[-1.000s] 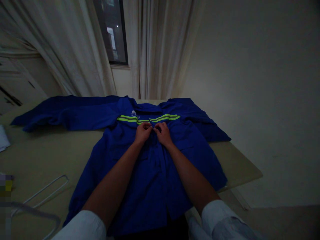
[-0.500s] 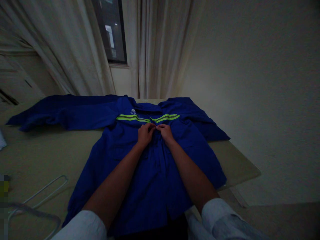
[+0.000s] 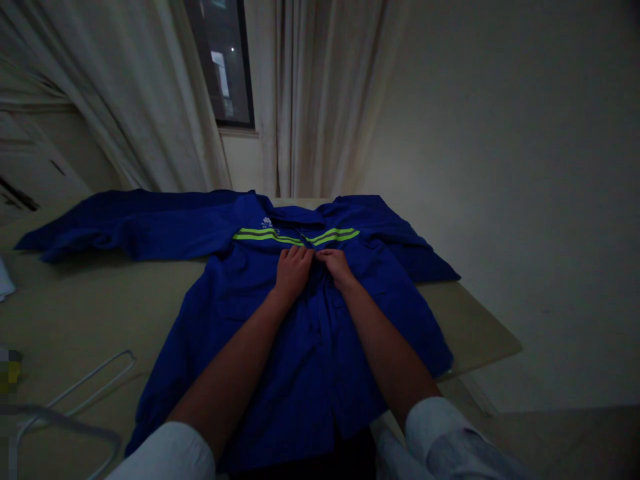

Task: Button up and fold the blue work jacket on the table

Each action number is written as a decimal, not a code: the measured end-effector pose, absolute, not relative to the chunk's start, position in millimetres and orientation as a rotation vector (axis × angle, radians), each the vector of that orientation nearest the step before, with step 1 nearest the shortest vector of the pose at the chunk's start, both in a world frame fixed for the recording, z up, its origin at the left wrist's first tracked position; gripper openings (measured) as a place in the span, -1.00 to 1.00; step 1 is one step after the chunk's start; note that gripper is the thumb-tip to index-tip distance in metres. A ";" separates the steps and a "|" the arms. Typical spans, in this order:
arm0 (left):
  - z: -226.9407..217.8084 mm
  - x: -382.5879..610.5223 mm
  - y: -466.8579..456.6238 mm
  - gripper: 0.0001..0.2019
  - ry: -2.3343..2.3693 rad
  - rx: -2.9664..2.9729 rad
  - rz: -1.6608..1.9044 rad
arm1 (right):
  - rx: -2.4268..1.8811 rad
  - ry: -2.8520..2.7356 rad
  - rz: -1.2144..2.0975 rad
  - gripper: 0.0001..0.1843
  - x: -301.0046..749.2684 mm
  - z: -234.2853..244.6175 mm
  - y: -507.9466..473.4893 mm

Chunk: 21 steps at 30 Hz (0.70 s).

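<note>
A blue work jacket (image 3: 240, 373) with yellow-green chest stripes lies spread on the table, collar at the far side and its sleeves out to both sides. My left hand (image 3: 294, 270) is closed on the front edge of the jacket, just below the stripes. Close beside it, my right hand (image 3: 335, 264) pinches the opposite front edge between thumb and fingers. Whatever fastener lies between the fingertips is too small and dark to make out. Below the hands the front hangs in folds, and the two hem edges part near me.
White wire hangers (image 3: 95, 390) lie on the table (image 3: 75, 313) at the near left. A white item (image 3: 5, 280) shows at the left edge. Behind the table hang curtains (image 3: 320, 93) beside a dark window (image 3: 223, 67); a wall (image 3: 525, 200) stands at right.
The fingers of my left hand have curled over, its back now turned more upward. My right hand has shifted slightly right, still pinching. The jacket lies nearly unchanged.
</note>
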<state>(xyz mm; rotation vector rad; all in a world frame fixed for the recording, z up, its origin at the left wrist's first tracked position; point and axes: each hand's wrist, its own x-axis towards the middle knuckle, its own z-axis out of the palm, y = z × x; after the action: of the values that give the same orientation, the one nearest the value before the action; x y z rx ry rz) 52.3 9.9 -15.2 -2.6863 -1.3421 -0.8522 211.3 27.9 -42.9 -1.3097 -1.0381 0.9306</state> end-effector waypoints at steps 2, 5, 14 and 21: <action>-13.1 51.7 8.2 -0.69 -1.308 -2.695 -0.836 | -1.308 -1.021 0.957 -0.76 210.8 -42.6 26.9; -13.2 50.7 8.2 -0.69 -1.322 -2.696 -0.818 | -1.312 -1.004 0.974 -0.80 209.5 -41.7 24.9; -21.5 47.1 18.0 -0.72 -1.603 -2.625 -0.832 | -1.426 -1.438 0.587 -0.71 202.4 -38.8 12.1; -20.9 43.3 18.0 -0.78 -1.596 -2.610 -0.762 | -1.534 -1.348 0.498 -0.61 199.5 -28.8 0.1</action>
<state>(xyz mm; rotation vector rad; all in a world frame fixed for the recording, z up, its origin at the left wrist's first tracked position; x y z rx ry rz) 43.3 18.0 -20.9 -2.6100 -1.5957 -0.7619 199.5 0.1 -28.8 -1.5340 -1.3481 0.4977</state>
